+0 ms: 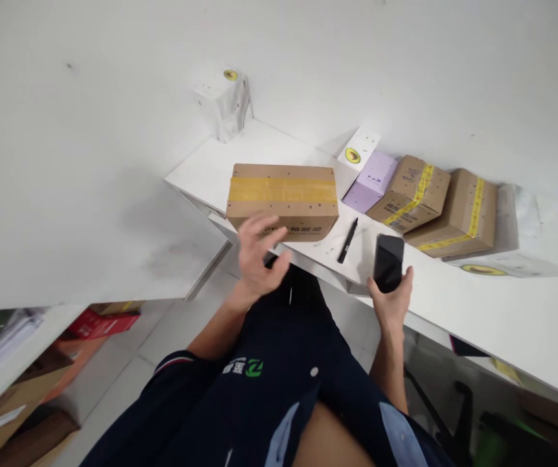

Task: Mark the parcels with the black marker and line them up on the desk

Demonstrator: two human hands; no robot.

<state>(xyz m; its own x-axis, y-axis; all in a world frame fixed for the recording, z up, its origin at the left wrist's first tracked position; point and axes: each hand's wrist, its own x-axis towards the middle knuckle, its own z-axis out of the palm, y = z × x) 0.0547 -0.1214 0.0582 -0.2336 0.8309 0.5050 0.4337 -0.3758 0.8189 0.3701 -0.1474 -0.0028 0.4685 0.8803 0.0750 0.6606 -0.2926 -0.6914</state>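
A brown cardboard box (283, 172) sealed with yellow tape lies on the white desk (269, 141), dark printing along its front side. My left hand (259, 256) is raised at the near face of that box, fingers apart and nothing in them; whether it touches the cardboard I cannot tell. In my right hand (391, 303) is a smartphone (388, 259) with a dark screen, gripped by its lower end over the desk's front edge. Between the box and the phone rests a black marker pen (347, 240).
Along the wall at right stand a lilac box (376, 172), a taped brown carton (412, 191), another carton (468, 211) and white avocado-print packaging (516, 227). A white avocado box (225, 104) fills the far left corner. Shelves with a red box (101, 322) are at lower left.
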